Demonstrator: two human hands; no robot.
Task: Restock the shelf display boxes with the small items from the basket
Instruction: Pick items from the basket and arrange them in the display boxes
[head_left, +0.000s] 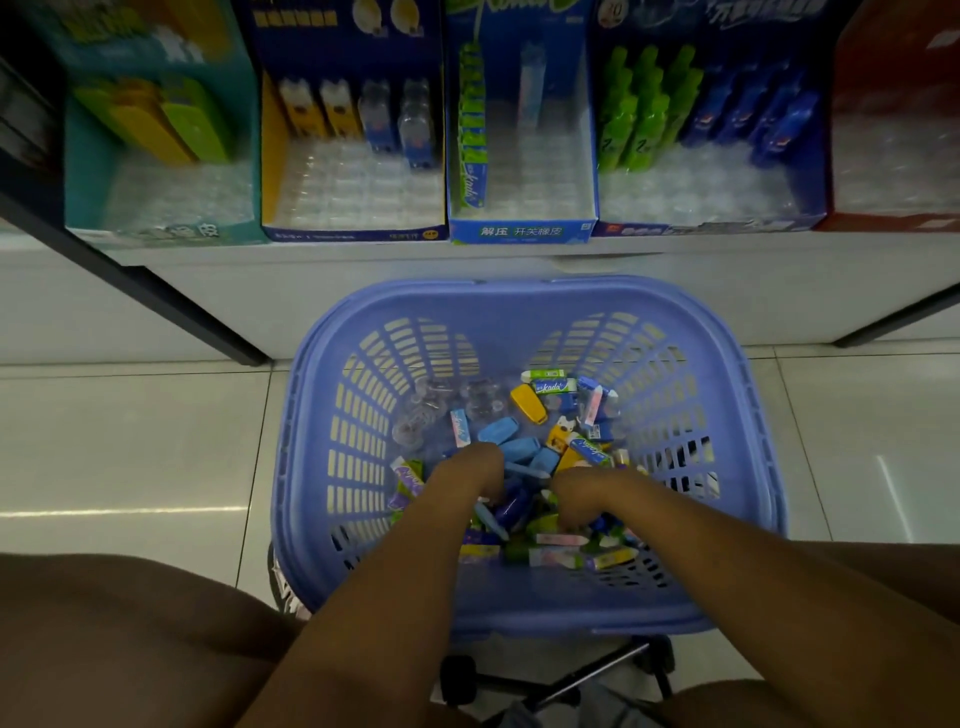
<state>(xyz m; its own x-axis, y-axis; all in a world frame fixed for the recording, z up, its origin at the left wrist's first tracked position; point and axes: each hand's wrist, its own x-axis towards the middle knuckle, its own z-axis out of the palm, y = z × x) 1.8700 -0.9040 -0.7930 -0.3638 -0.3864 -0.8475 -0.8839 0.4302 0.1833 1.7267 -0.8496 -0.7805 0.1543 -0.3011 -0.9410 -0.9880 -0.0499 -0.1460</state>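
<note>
A lilac plastic basket (524, 296) stands on the floor below the shelf, its bottom covered with several small erasers in blue, yellow, green and pink wrappers (540, 421). Both of my hands reach down into that pile. My left hand (470, 470) is bent at the wrist with the fingers buried among the items. My right hand (576, 499) is likewise dug into the pile, fingers hidden. What either hand holds cannot be seen. Above, the shelf carries open display boxes: teal (88, 176), dark blue (353, 228), light blue (519, 228), another blue one (706, 226).
A red box (893, 218) sits at the shelf's far right. Dark shelf uprights (156, 296) slant down on the left and right. My knees frame the basket at the bottom; a black wheeled frame (561, 675) stands under it on the tiled floor.
</note>
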